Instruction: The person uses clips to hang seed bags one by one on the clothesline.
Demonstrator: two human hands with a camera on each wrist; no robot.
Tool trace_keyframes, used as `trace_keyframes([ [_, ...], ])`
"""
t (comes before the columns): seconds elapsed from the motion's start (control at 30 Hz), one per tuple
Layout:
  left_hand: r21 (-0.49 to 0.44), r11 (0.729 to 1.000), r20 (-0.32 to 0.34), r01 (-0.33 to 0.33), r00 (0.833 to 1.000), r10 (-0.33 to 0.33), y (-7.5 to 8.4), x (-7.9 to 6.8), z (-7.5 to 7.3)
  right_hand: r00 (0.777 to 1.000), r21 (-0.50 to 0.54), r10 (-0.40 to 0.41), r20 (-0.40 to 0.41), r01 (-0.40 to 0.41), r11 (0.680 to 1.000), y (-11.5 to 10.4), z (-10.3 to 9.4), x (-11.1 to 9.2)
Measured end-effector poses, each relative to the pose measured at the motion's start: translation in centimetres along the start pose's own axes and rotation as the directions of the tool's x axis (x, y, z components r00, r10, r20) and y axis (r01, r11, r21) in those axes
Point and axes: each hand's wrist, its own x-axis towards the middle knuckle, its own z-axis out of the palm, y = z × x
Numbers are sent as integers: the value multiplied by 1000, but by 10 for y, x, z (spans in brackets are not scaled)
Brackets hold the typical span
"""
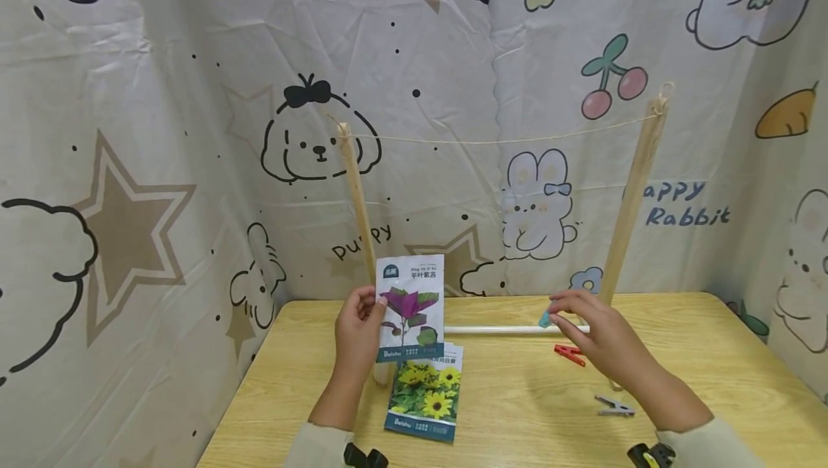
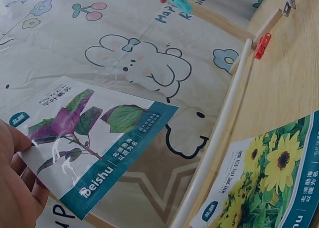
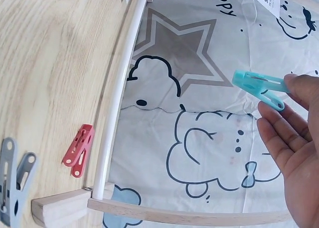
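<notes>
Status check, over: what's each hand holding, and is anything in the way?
Left hand grips purple-leaf packet. Right hand pinches teal clothespin. Yellow-flower packet, red clothespin, gray clothespin on table; nothing visibly blocking either hand.

Turquoise clip [image 3: 250, 82]: smooth plastic. Purple-leaf packet [image 1: 410, 310]: glossy. Posts [image 1: 627, 216]: matt wood. Backdrop [image 1: 162, 94]: creased cloth.

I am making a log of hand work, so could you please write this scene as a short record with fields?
Left grip: holds purple-leaf packet, picture side facing the head camera
Right grip: pinches turquoise clothespin
On table: sunflower packet, red clothespin, gray clothespin
String: stretched between tops of two wooden posts, nothing hanging on it
Low bar: white rod
Background: printed cloth
</notes>
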Motion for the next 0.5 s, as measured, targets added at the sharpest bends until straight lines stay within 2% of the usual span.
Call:
trace_keyframes([
  [0.13, 2, 1000, -5, -8, 1000, 8, 2, 1, 0, 1000, -35, -11, -7, 11, 999, -1, -2, 4],
  [0.5, 16, 1000, -12, -19, 1000, 19, 6, 5, -3, 999, -30, -38, -15, 38, 999, -1, -7, 11],
])
